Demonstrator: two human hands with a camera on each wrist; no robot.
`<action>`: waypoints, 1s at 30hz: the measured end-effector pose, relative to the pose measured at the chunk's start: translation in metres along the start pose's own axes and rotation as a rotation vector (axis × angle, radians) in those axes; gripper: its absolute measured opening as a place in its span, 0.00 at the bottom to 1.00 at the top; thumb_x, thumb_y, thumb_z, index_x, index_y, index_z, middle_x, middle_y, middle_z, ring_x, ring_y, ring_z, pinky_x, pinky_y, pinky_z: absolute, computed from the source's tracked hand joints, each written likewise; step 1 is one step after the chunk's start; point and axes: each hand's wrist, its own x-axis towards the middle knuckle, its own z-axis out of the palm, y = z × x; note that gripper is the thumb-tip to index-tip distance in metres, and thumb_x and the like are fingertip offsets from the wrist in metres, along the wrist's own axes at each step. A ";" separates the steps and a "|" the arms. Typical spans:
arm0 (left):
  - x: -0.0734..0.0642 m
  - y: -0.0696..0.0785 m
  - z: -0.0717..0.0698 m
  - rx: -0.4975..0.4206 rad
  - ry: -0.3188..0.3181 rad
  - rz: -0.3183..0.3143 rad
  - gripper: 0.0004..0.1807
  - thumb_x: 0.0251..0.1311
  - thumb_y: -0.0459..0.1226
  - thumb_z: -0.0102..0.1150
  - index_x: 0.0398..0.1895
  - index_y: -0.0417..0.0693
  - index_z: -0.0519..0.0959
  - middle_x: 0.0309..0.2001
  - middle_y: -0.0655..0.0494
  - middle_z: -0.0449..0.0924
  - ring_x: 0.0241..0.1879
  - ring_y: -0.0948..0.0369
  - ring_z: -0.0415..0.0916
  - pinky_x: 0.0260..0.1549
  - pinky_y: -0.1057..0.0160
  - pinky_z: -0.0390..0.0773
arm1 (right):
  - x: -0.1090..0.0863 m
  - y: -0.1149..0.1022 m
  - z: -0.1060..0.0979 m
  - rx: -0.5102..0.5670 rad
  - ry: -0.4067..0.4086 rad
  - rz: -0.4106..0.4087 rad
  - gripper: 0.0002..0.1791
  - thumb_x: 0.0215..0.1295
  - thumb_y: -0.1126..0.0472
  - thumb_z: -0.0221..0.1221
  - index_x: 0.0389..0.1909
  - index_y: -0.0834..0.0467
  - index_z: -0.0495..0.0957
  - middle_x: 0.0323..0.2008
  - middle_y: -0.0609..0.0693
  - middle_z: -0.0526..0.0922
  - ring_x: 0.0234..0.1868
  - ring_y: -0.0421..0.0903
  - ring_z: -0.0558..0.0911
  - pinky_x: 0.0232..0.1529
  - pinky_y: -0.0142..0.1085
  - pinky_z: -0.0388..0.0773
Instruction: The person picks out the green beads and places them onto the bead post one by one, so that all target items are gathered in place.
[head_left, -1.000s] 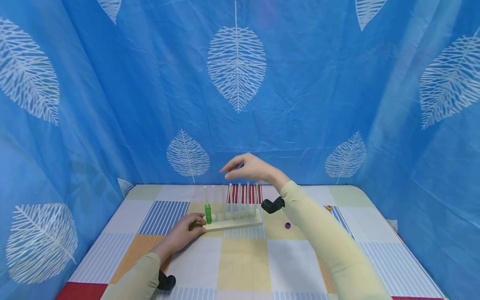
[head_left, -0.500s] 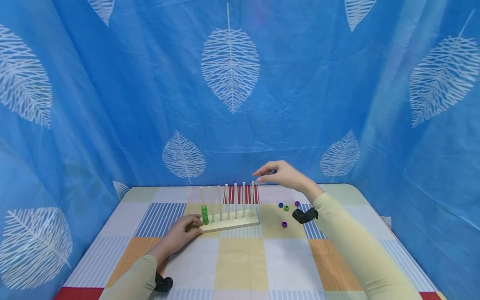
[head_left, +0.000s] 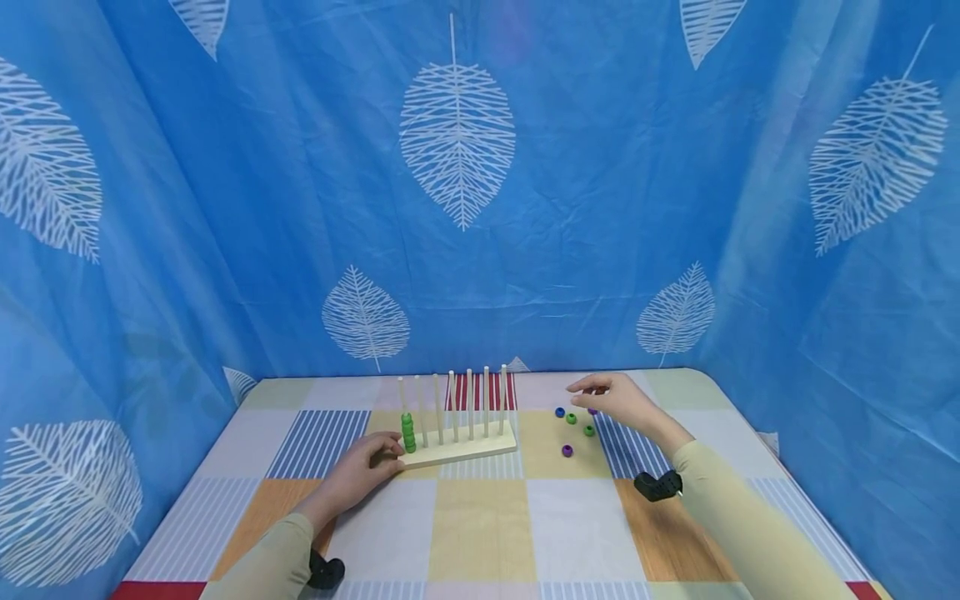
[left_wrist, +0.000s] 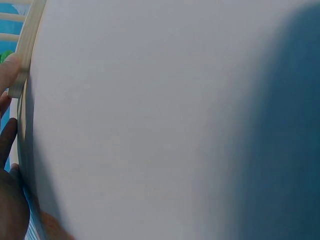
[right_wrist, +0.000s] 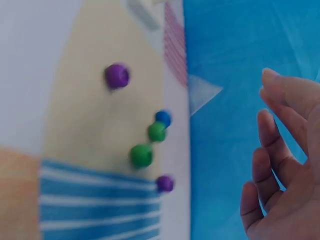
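Observation:
A pale wooden peg stand lies on the table, with a row of upright pegs. Green beads are stacked on its leftmost peg; the other pegs carry none. My left hand holds the left end of the base, its thumb against the wood in the left wrist view. Above the loose beads hovers my right hand, fingers loosely bent and nothing between them. Under and beside it lie a blue bead, two green beads and two purple beads.
A patchwork-patterned cloth covers the table. Blue curtains with white leaf prints hang close behind and along both sides. A black wrist device sits on each forearm.
My right hand has moved from above the pegs to the right and down, over the loose beads. More of those beads now show. The left hand keeps its hold on the stand.

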 end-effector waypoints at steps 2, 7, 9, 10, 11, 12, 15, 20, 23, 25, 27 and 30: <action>0.000 0.000 0.000 -0.003 0.001 -0.002 0.05 0.64 0.37 0.70 0.38 0.57 0.81 0.65 0.47 0.76 0.69 0.43 0.66 0.70 0.38 0.61 | -0.005 0.011 0.001 0.001 0.022 0.013 0.20 0.70 0.50 0.66 0.56 0.58 0.84 0.44 0.50 0.83 0.42 0.53 0.79 0.44 0.51 0.81; -0.002 0.001 0.000 0.003 0.005 -0.005 0.06 0.64 0.37 0.70 0.38 0.57 0.81 0.65 0.47 0.76 0.69 0.42 0.66 0.70 0.38 0.62 | -0.016 0.026 0.007 -0.018 0.067 0.040 0.20 0.69 0.52 0.66 0.55 0.60 0.84 0.46 0.51 0.84 0.41 0.49 0.76 0.40 0.42 0.78; -0.002 0.001 0.000 0.008 0.007 0.000 0.05 0.64 0.38 0.70 0.38 0.57 0.81 0.65 0.47 0.76 0.69 0.42 0.67 0.70 0.38 0.62 | -0.020 0.029 0.010 -0.020 0.076 0.067 0.19 0.69 0.53 0.67 0.54 0.60 0.85 0.45 0.51 0.83 0.41 0.49 0.76 0.39 0.41 0.77; -0.003 0.001 0.000 0.009 0.006 0.002 0.05 0.64 0.38 0.70 0.38 0.56 0.81 0.65 0.47 0.76 0.69 0.42 0.66 0.70 0.38 0.62 | -0.021 0.031 0.012 -0.021 0.081 0.083 0.19 0.69 0.53 0.67 0.54 0.59 0.85 0.44 0.51 0.83 0.40 0.49 0.75 0.38 0.40 0.77; -0.002 0.001 0.000 0.010 0.005 0.004 0.05 0.64 0.38 0.70 0.38 0.56 0.81 0.65 0.46 0.76 0.69 0.42 0.66 0.69 0.38 0.62 | -0.023 0.033 0.013 -0.022 0.082 0.097 0.18 0.68 0.54 0.67 0.54 0.60 0.85 0.43 0.51 0.82 0.40 0.49 0.75 0.38 0.40 0.76; -0.003 0.002 0.000 0.002 0.003 -0.004 0.05 0.64 0.38 0.70 0.38 0.56 0.81 0.65 0.47 0.76 0.69 0.43 0.66 0.70 0.38 0.61 | -0.024 0.035 0.015 -0.021 0.085 0.113 0.18 0.68 0.54 0.67 0.54 0.60 0.85 0.42 0.50 0.82 0.40 0.49 0.75 0.37 0.40 0.75; -0.002 0.002 0.000 -0.001 -0.002 0.001 0.05 0.65 0.38 0.69 0.39 0.56 0.81 0.65 0.47 0.76 0.69 0.42 0.66 0.70 0.38 0.61 | -0.029 0.039 0.019 -0.004 0.088 0.141 0.19 0.67 0.57 0.68 0.54 0.62 0.84 0.41 0.52 0.81 0.39 0.49 0.75 0.35 0.40 0.74; -0.002 0.004 -0.001 0.000 -0.005 -0.002 0.05 0.65 0.38 0.69 0.39 0.55 0.81 0.65 0.47 0.76 0.69 0.42 0.66 0.70 0.37 0.61 | -0.033 0.046 0.026 0.006 0.113 0.177 0.18 0.67 0.59 0.68 0.54 0.62 0.84 0.44 0.54 0.82 0.39 0.50 0.75 0.34 0.40 0.74; -0.001 0.003 -0.001 0.000 -0.005 -0.008 0.05 0.65 0.39 0.69 0.39 0.55 0.82 0.65 0.47 0.76 0.69 0.43 0.66 0.70 0.38 0.61 | -0.033 0.049 0.030 0.002 0.131 0.202 0.18 0.67 0.58 0.68 0.54 0.62 0.84 0.45 0.54 0.82 0.40 0.50 0.76 0.35 0.40 0.74; -0.001 0.004 -0.001 -0.001 -0.007 -0.012 0.05 0.65 0.39 0.70 0.39 0.56 0.82 0.65 0.48 0.76 0.69 0.43 0.66 0.70 0.38 0.61 | -0.033 0.050 0.032 -0.002 0.145 0.220 0.18 0.66 0.58 0.69 0.54 0.61 0.84 0.45 0.54 0.82 0.41 0.50 0.76 0.38 0.42 0.75; -0.001 0.003 -0.001 -0.002 -0.009 -0.010 0.05 0.65 0.39 0.70 0.39 0.56 0.82 0.65 0.48 0.76 0.69 0.43 0.66 0.70 0.38 0.62 | -0.032 0.052 0.034 -0.021 0.156 0.230 0.18 0.65 0.58 0.69 0.53 0.61 0.85 0.46 0.54 0.82 0.42 0.51 0.76 0.42 0.44 0.76; -0.001 0.002 -0.001 0.000 -0.011 -0.011 0.05 0.65 0.39 0.70 0.39 0.56 0.82 0.65 0.48 0.76 0.69 0.43 0.66 0.69 0.38 0.62 | -0.032 0.053 0.036 -0.063 0.170 0.238 0.18 0.64 0.57 0.70 0.52 0.59 0.86 0.45 0.54 0.83 0.43 0.51 0.78 0.46 0.48 0.78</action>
